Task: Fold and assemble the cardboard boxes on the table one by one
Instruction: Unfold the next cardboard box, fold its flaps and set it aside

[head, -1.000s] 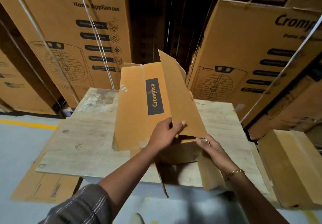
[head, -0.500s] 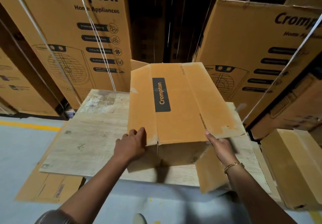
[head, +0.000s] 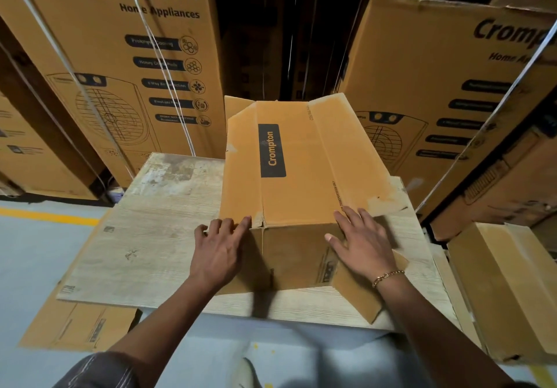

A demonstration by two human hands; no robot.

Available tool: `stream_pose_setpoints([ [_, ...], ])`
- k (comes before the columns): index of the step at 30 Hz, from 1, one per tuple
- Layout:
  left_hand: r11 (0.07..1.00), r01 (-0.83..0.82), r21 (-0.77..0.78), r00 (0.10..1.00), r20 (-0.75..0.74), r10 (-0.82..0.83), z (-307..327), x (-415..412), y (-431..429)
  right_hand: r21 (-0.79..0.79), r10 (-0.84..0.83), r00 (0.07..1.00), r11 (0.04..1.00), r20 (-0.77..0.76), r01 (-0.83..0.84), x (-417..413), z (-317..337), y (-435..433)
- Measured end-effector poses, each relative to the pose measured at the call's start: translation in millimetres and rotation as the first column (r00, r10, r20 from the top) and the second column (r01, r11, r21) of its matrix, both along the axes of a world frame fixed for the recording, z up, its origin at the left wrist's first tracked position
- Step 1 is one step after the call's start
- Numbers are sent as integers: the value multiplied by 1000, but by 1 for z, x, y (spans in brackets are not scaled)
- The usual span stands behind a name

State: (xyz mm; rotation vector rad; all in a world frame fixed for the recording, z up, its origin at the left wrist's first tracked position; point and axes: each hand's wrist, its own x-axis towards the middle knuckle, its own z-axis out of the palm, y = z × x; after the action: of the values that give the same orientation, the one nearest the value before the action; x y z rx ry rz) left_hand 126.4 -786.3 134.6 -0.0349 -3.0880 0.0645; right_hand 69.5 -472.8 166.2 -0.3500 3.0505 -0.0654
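While my left hand and right hand press flat-fingered on the box standing on the table, I judge I'm squaring it; next its flaps need folding in.

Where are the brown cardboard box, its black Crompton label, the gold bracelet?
brown cardboard box (head: 304, 152): head view, top panel.
black Crompton label (head: 272, 150): head view, centre.
gold bracelet (head: 387, 277): head view, chain on wrist.

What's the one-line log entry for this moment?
Crompton cardboard box: on wooden table | left hand: touches front-left corner | right hand: rests on front-right corner
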Motion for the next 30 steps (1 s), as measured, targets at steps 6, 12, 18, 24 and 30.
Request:
stream_pose_setpoints([
  [6, 1000, -8, -5, 998, 64, 9, -12, -56, -9, 85, 17, 998, 996, 60, -22, -60, -11, -19],
  [12, 997, 53, -58, 988, 148, -44, -41, -117, -21, 178, 68, 983, 979, 168, -99, -128, -42, -31],
  [18, 993, 99, -64, 952, 295, -75, -85, -153, -31, 216, 45, 950, 970, 310, -116, -150, -105, -30],
  [24, 998, -69, -5, 823, 565, 59, -153, -133, -53, 124, -87, 830, 992, 550, 22, -128, -165, -6],
  [30, 800, -549, 244, 768, 525, 367, -162, -117, -44, -96, -395, 798, 869, 455, 485, -126, -183, 26],
])
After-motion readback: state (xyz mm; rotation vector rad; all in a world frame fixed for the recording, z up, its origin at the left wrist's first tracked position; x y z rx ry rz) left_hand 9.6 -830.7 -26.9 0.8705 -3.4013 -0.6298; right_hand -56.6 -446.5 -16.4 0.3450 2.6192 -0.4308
